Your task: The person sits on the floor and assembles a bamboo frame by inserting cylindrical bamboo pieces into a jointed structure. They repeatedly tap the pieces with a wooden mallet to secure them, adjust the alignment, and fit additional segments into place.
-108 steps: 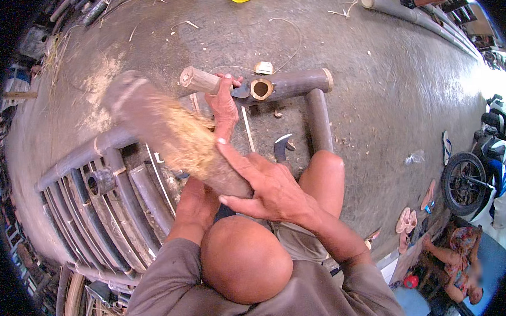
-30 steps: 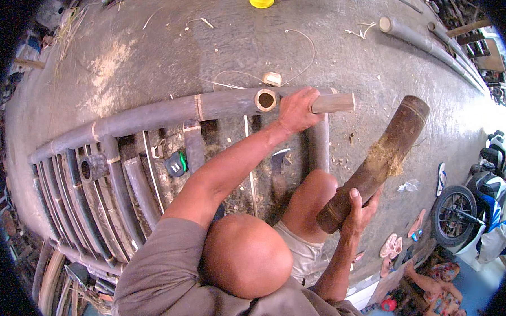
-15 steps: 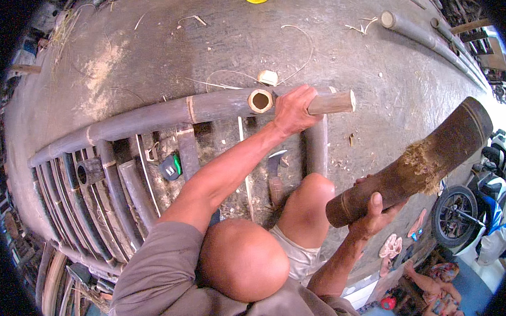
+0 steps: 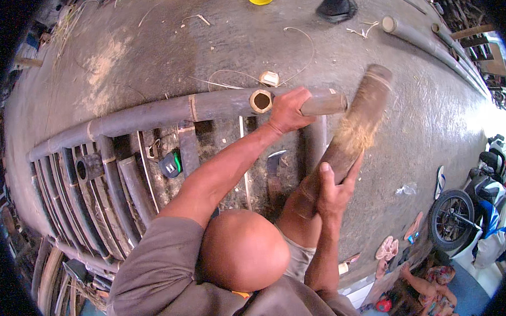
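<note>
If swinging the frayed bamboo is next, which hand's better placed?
Right, most likely. The right hand grips the frayed bamboo below its worn middle, leaving the far end free. The left hand is occupied, wrapped around a wooden handle by the bamboo rail.

White right-side glare, motion blur on bamboo tube [image 4: 356,133]
</note>
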`<state>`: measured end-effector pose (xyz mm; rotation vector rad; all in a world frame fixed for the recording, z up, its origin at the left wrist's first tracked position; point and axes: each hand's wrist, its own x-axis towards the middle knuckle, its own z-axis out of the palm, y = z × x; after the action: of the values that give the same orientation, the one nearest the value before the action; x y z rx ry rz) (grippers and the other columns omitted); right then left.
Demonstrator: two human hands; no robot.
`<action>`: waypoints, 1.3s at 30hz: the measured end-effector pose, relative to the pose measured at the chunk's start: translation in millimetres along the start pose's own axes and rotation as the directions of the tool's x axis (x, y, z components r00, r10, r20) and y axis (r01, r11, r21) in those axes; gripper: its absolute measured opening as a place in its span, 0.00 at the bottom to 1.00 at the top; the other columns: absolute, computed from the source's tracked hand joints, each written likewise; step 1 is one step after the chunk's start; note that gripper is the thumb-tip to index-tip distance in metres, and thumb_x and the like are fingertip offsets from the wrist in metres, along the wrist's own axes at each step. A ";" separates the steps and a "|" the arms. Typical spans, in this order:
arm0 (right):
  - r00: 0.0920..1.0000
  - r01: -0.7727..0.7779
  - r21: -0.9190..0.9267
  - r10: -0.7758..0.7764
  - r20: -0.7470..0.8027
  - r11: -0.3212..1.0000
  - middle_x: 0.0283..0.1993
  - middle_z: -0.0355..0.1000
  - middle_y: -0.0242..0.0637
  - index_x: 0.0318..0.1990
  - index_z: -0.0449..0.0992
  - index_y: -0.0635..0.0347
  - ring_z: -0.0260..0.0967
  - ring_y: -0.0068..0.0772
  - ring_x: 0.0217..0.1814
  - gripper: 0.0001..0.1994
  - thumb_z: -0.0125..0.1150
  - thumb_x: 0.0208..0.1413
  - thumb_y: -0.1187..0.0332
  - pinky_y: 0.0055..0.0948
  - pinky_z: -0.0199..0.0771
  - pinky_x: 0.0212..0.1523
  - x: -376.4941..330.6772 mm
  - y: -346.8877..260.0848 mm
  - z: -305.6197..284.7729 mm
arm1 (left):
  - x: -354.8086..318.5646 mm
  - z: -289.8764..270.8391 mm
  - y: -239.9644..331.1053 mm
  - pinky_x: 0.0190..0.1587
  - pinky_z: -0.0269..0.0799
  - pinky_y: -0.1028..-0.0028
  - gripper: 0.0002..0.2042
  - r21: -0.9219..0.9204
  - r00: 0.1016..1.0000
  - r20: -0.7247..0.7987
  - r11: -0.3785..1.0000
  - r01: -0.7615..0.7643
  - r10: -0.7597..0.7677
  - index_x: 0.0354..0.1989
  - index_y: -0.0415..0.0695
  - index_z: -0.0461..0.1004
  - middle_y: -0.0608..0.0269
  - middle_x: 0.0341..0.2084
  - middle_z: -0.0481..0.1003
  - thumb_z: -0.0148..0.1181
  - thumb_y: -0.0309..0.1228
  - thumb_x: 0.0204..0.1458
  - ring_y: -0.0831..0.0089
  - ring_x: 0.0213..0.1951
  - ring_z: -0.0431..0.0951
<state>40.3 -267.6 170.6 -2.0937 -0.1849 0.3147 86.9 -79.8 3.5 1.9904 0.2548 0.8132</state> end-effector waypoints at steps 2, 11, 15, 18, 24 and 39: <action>0.998 -0.024 0.212 0.034 -0.046 0.977 0.78 0.52 0.57 0.78 0.48 0.66 0.47 0.46 0.80 0.44 0.65 0.59 0.62 0.39 0.43 0.78 13.2 8.8 -16.4 | 4.7 -1.7 -1.5 0.35 0.75 0.57 0.19 0.034 1.000 0.021 0.999 -0.010 0.009 0.35 0.45 0.72 0.58 0.31 0.74 0.74 0.35 0.35 0.52 0.36 0.79; 0.997 -0.057 0.226 0.067 -0.036 0.973 0.66 0.65 0.55 0.77 0.50 0.63 0.66 0.47 0.67 0.40 0.63 0.62 0.63 0.40 0.64 0.68 26.4 31.5 -24.9 | 3.9 3.1 -12.5 0.35 0.76 0.56 0.20 0.135 0.996 0.086 0.991 0.001 -0.013 0.36 0.46 0.74 0.58 0.32 0.75 0.74 0.38 0.36 0.52 0.36 0.80; 0.987 -0.141 0.109 0.131 0.091 0.984 0.70 0.63 0.51 0.79 0.45 0.60 0.61 0.42 0.70 0.43 0.63 0.63 0.62 0.34 0.58 0.71 15.8 23.1 -13.1 | 6.8 -0.6 -11.8 0.36 0.77 0.57 0.19 0.050 0.996 0.079 0.998 0.024 -0.028 0.36 0.46 0.75 0.58 0.32 0.76 0.74 0.37 0.36 0.52 0.36 0.81; 0.996 -0.084 0.152 0.086 -0.007 0.985 0.69 0.64 0.48 0.80 0.45 0.59 0.63 0.41 0.68 0.43 0.62 0.63 0.61 0.34 0.62 0.69 12.8 27.0 -16.0 | 7.3 -6.1 -13.8 0.36 0.77 0.57 0.19 0.038 0.998 0.059 0.999 0.012 -0.014 0.36 0.45 0.75 0.58 0.32 0.76 0.75 0.36 0.36 0.52 0.36 0.81; 0.974 -0.056 0.318 0.122 -0.191 0.946 0.66 0.66 0.53 0.79 0.47 0.60 0.66 0.43 0.66 0.43 0.64 0.62 0.61 0.36 0.68 0.65 12.1 17.4 -21.3 | 3.9 -3.0 -11.7 0.36 0.77 0.57 0.19 0.058 0.996 0.082 0.998 0.013 -0.017 0.35 0.46 0.74 0.58 0.32 0.76 0.74 0.36 0.35 0.52 0.37 0.81; 0.976 -0.114 0.403 0.178 -0.125 0.908 0.72 0.61 0.56 0.78 0.48 0.66 0.62 0.47 0.72 0.43 0.64 0.62 0.62 0.39 0.61 0.71 30.8 18.0 -18.8 | 6.8 -5.7 -14.1 0.35 0.76 0.56 0.18 0.166 0.991 0.132 0.986 -0.005 -0.017 0.33 0.47 0.74 0.60 0.32 0.75 0.74 0.38 0.36 0.55 0.37 0.80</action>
<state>75.3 -284.4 159.8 -1.7231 0.1261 0.2483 90.4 -65.0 -3.3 2.1895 0.2582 0.6701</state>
